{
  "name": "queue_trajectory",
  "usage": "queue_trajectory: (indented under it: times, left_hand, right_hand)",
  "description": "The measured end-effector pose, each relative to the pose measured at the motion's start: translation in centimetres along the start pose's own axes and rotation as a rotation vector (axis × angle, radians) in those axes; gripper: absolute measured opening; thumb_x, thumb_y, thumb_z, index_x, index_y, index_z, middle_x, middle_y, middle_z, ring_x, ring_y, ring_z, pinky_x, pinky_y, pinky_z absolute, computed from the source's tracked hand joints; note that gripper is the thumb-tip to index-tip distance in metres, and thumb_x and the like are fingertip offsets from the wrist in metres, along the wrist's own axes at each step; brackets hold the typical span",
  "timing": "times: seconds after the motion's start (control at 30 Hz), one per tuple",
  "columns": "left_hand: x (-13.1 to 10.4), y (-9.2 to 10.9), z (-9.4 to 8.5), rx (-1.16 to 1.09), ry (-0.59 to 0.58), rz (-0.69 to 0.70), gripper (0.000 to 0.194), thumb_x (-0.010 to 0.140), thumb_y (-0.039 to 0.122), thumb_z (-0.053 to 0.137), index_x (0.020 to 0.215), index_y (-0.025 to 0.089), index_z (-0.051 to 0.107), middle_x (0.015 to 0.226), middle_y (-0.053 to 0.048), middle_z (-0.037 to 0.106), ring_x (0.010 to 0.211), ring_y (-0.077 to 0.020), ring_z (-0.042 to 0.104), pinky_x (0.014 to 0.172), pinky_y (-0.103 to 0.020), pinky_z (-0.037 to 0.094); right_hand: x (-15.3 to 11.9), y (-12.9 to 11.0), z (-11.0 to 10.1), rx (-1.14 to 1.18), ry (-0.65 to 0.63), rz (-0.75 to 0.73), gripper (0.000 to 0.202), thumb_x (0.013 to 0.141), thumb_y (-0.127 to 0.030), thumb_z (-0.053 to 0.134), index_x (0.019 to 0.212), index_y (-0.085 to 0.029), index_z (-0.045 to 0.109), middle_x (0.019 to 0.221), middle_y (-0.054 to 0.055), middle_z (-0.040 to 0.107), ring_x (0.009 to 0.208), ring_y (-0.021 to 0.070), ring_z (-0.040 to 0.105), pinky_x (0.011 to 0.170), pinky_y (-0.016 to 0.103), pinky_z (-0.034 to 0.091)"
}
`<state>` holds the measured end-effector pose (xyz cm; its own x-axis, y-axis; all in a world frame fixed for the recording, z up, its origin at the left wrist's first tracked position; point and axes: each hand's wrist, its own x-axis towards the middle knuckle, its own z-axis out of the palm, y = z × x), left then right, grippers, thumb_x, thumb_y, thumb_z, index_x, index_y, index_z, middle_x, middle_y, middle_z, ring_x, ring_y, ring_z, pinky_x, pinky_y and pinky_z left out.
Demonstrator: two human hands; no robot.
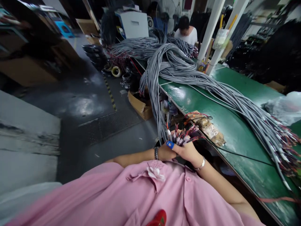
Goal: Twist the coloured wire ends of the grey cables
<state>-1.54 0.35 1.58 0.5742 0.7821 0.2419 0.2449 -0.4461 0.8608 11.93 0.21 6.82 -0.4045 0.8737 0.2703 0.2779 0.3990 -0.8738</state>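
- Grey cables (154, 75) hang off the table edge down to both hands, their multicoloured wire ends (180, 137) fanned just above the fingers.
- Left hand (166, 152): clasping the bundle, partly hidden by the right thumb.
- Right hand (188, 153): gripping it near the ends, blue-wrapped thumb (170, 144) across.
- Beyond the right hand: green table (237, 135), brown packet (213, 131) near its edge.

This is a workshop, on a factory floor by the look of it. Long grey cables (178, 67) with stripped, coloured ends lie heaped over a green table (235, 125). Cardboard boxes (141, 105) and rolls of tape (116, 71) sit on a worn, dark floor (113, 135) marked with striped tape (110, 94). Farther back, a person (187, 33) bends over beside the cable heap.
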Motion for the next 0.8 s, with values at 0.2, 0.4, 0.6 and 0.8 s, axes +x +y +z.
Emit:
queue_trajectory:
  times: [0.2, 0.4, 0.6, 0.8]
  left_hand:
    - [-0.5, -2.5, -1.7, -0.413, 0.025, -0.374, 0.046, 0.08, 0.049, 0.053, 0.048, 0.017, 0.052, 0.044, -0.001, 0.05, 0.043, -0.0129, 0.05, 0.048, -0.026, 0.042]
    - [-2.3, -4.7, -2.3, -0.675, 0.272, -0.55, 0.05, 0.074, 0.06, 0.06, 0.056, 0.014, 0.054, 0.043, 0.0, 0.051, 0.04, -0.0111, 0.051, 0.047, -0.024, 0.042]
    - [-3.7, -4.9, -1.3, -0.617, 0.187, -0.516, 0.043, 0.076, 0.052, 0.065, 0.062, 0.011, 0.063, 0.055, -0.005, 0.062, 0.052, -0.0122, 0.057, 0.059, -0.026, 0.046]
    - [-3.8, -4.5, -1.1, -0.51, 0.023, -0.487, 0.051, 0.081, 0.056, 0.057, 0.057, 0.01, 0.064, 0.053, -0.006, 0.062, 0.05, -0.0112, 0.056, 0.057, -0.024, 0.044]
  right_hand:
    - [-0.3, 3.2, 1.1, 0.21, -0.023, 0.17, 0.042, 0.082, -0.051, 0.06, 0.112, -0.022, 0.059, 0.083, 0.005, 0.069, 0.079, 0.0225, 0.066, 0.071, 0.035, 0.054]
    - [-1.7, 6.4, 1.9, 0.268, 0.054, 0.201, 0.043, 0.088, -0.048, 0.054, 0.121, -0.021, 0.055, 0.108, 0.009, 0.066, 0.094, 0.0199, 0.063, 0.084, 0.035, 0.051]
    - [-1.2, 6.7, 2.6, 0.315, 0.122, 0.278, 0.036, 0.081, -0.046, 0.063, 0.104, -0.018, 0.059, 0.077, 0.001, 0.06, 0.064, 0.0125, 0.053, 0.058, 0.025, 0.046]
    - [-1.2, 6.6, 2.9, 0.391, 0.184, 0.292, 0.033, 0.077, -0.047, 0.067, 0.094, -0.018, 0.061, 0.079, 0.002, 0.061, 0.066, 0.0133, 0.052, 0.06, 0.025, 0.045]
